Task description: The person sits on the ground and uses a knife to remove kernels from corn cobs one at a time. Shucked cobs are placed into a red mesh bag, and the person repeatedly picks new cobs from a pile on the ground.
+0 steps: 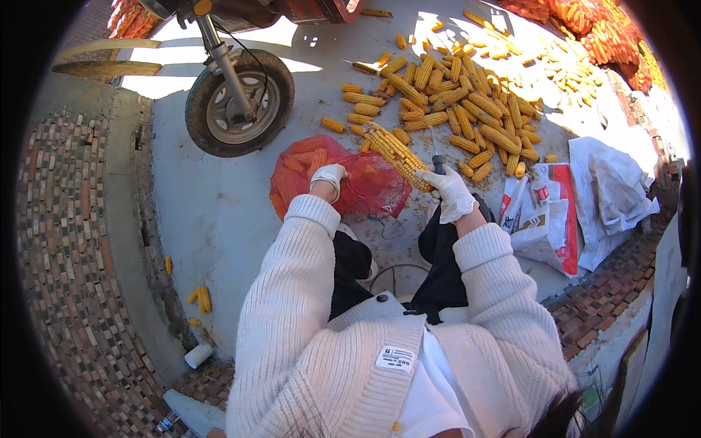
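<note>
In a white glove, my right hand (450, 192) grips the lower end of a yellow corn cob (395, 155) and a screwdriver (437, 159) with a dark handle, its thin shaft pointing away from me. My left hand (328, 178), gloved too, is at the red mesh bag (306, 169), with its fingers at the netting; whether they grip it is hard to tell. Corn cobs show through the mesh. Beyond the bag and my right hand lies a large heap of yellow corn cobs (465, 104) on the grey floor, with loose kernels around it.
A vehicle's front wheel (240, 103) stands at the upper left. White woven sacks (610, 186) and a plastic bottle (539, 189) lie at the right. Filled red mesh bags (608, 44) are piled at the upper right. A few cobs (204, 299) lie by the left brick wall (65, 219).
</note>
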A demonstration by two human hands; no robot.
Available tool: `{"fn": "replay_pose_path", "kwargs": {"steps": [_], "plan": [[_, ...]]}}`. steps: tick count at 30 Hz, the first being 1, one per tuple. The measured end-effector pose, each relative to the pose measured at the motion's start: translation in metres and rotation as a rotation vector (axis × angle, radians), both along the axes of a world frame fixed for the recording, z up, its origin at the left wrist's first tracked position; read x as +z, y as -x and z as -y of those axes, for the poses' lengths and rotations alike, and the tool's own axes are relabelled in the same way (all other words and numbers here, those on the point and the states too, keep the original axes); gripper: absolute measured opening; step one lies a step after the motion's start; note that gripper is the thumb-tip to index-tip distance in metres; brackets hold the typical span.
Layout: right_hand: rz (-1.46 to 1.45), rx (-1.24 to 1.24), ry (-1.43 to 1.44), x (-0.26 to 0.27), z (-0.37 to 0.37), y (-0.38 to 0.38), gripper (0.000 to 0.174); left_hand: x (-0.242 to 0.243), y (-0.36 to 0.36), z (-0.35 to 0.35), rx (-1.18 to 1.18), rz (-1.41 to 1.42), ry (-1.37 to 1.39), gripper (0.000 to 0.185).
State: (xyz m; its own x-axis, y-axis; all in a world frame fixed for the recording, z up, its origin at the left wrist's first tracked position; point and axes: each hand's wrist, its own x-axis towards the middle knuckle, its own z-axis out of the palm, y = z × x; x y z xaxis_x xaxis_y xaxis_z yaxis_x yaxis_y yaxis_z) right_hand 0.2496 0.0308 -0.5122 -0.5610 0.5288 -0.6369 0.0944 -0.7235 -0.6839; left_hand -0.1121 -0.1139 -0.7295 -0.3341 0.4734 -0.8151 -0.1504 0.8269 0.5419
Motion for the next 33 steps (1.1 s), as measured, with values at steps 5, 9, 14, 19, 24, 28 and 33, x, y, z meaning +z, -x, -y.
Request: {"fn": "replay_pose_path", "kwargs": {"steps": [5, 9, 14, 19, 24, 28, 33], "plan": [[0.041, -0.006, -0.085, 0.003, 0.007, -0.046, 0.031, 0.132, -0.051, -0.029, -0.301, -0.707, -0.216, 0.026], [0.067, 0.038, -0.060, 0.010, 0.037, -0.045, 0.035, 0.136, -0.032, 0.010, 0.110, -0.536, -0.307, 0.012], [0.266, 0.195, -0.088, 0.000, 0.061, -0.036, 0.034, 0.147, -0.043, 0.013, 0.343, -0.308, -0.536, 0.005], [0.401, 0.264, -0.162, -0.030, 0.074, 0.028, 0.041, 0.170, -0.031, 0.023, 0.318, -0.318, -0.547, 0.005], [0.263, 0.119, 0.116, -0.030, 0.117, 0.127, 0.029, 0.191, -0.009, 0.038, 0.580, -0.171, -0.668, 0.003], [0.241, -0.026, 0.268, -0.069, 0.140, 0.201, 0.027, 0.195, 0.016, 0.047, 0.710, -0.078, -0.769, 0.003], [0.269, 0.060, 0.109, -0.080, 0.134, 0.263, 0.023, 0.203, 0.033, 0.058, 0.816, 0.015, -0.879, 0.006]]}}
